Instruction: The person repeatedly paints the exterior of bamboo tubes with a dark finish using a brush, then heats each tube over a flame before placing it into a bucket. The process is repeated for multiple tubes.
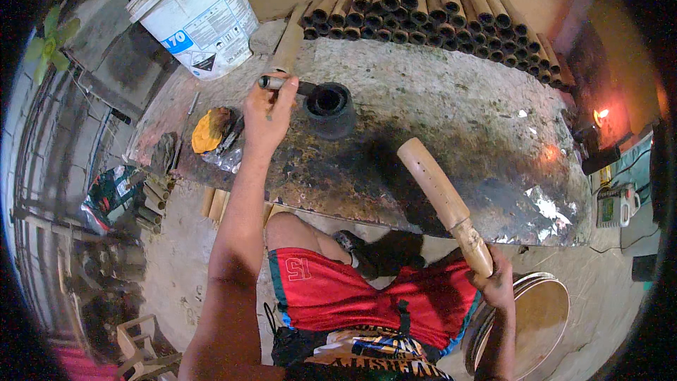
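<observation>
My left hand (271,113) pinches a short tool with a pale cylindrical handle (271,82). Its dark end reaches the rim of a black round pot (330,123) on the worktop, and the tip's shape cannot be made out. The pot's inside is coated black. Low on the right, my right hand (498,282) is closed around the narrower end of a bamboo tube (436,182). The tube slants up and left over the worktop's front edge, with a row of small dark holes along its wider part.
Several cut bamboo tubes (409,17) are stacked at the back of the stained worktop (437,85). A white bucket (201,21) stands back left, near a yellow lump (209,130). At far right burns a small flame (601,114); a white jug (618,204) sits below it.
</observation>
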Action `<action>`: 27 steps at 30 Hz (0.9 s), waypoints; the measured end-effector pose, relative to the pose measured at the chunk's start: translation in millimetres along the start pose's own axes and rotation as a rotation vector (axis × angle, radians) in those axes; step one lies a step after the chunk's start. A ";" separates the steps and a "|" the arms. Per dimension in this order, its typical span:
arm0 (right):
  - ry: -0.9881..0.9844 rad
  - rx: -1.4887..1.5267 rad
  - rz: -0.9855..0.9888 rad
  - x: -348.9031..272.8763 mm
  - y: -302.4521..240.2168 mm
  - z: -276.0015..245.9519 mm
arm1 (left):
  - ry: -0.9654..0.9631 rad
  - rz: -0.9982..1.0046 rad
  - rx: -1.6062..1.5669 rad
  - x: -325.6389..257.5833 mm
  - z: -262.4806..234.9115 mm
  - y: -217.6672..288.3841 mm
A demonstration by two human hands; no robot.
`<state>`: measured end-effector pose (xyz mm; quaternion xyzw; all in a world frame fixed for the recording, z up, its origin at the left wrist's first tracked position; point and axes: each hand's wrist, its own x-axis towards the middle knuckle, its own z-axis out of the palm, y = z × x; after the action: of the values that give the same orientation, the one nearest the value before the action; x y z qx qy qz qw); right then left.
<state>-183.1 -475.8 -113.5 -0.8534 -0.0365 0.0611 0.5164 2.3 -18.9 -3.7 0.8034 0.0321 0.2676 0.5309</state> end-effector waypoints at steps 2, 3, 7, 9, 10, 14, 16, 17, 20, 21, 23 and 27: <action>-0.003 -0.013 0.002 -0.2 -4.0 0.3 | -0.041 0.047 0.009 4.8 6.4 -10.2; -0.016 0.022 0.039 -1.3 -6.7 -0.2 | -0.002 0.094 -0.099 4.2 16.0 -17.2; -0.043 -0.049 0.075 -1.1 -16.6 -0.8 | -0.057 0.223 0.201 12.9 37.9 -44.1; -0.052 0.001 0.076 -1.3 -20.2 0.1 | -0.053 0.261 0.237 8.5 43.8 -52.5; -0.065 0.038 0.053 -1.2 -21.4 -0.3 | -0.075 0.198 0.280 6.2 46.1 -54.6; -0.051 -0.097 0.021 0.1 -22.4 -3.5 | 0.013 0.269 0.178 -18.5 43.7 -55.2; -0.076 -0.060 0.087 1.4 -21.7 -5.0 | 0.047 0.454 0.237 -30.4 42.7 -55.2; -0.068 -0.097 0.081 2.7 -21.2 -4.6 | 0.051 0.499 0.272 -33.7 43.2 -56.1; -0.060 -0.153 0.035 5.2 -21.8 -4.0 | 0.039 0.512 0.372 -44.1 44.6 -63.3; -0.063 -0.165 0.036 5.9 -22.5 -3.7 | 0.060 0.543 0.389 -45.8 46.6 -66.8; -0.070 -0.165 0.059 5.5 -24.9 -4.0 | 0.088 0.576 0.407 -49.3 51.2 -73.9; -0.094 -0.128 0.110 5.3 -26.8 -5.6 | 0.124 0.592 0.420 -53.5 58.0 -84.6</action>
<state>-177.1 -467.7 -87.6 -0.8816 -0.0176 0.1269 0.4543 3.2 -48.6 -115.5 0.8517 -0.1152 0.4454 0.2510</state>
